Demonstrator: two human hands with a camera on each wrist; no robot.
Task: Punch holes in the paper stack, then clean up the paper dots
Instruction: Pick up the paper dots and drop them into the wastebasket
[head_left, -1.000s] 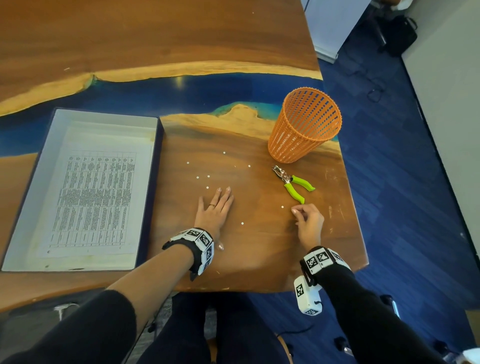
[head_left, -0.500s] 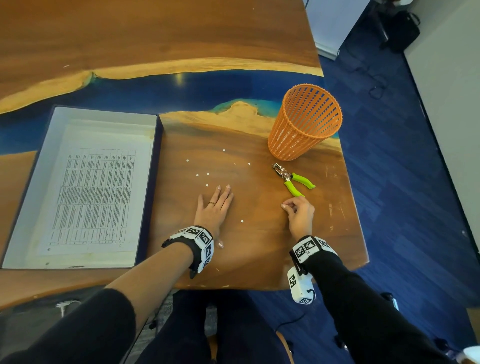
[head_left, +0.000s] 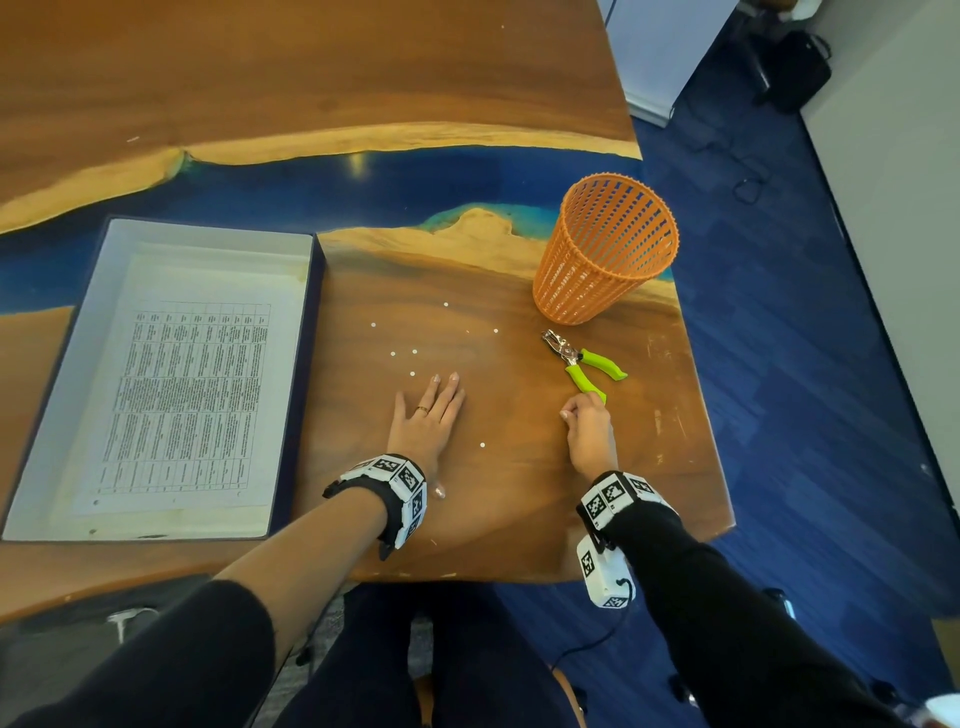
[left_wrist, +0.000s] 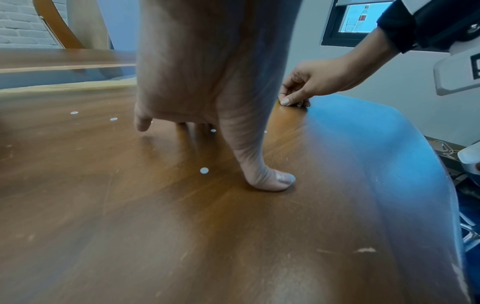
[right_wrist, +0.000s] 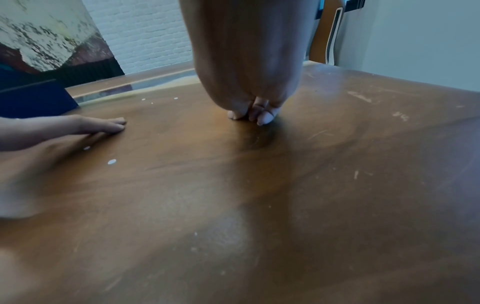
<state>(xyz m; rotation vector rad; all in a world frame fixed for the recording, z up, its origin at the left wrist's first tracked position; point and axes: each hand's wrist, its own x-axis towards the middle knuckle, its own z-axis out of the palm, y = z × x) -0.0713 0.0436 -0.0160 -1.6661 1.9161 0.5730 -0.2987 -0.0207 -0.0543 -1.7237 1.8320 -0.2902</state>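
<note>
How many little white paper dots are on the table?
7 paper dots. Six lie scattered ahead of the left hand; one sits between the left hand and the right hand. Another may be hidden under the right hand's pinching fingertips.

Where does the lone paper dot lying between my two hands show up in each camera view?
Head: the lone paper dot lies low on the table, between the left hand and right hand.
Left wrist: the dot is at centre, just left of the thumb.
Right wrist: the dot is at left, below the left hand's fingers.
Shared landmark: the left hand, flat on the wood.
</note>
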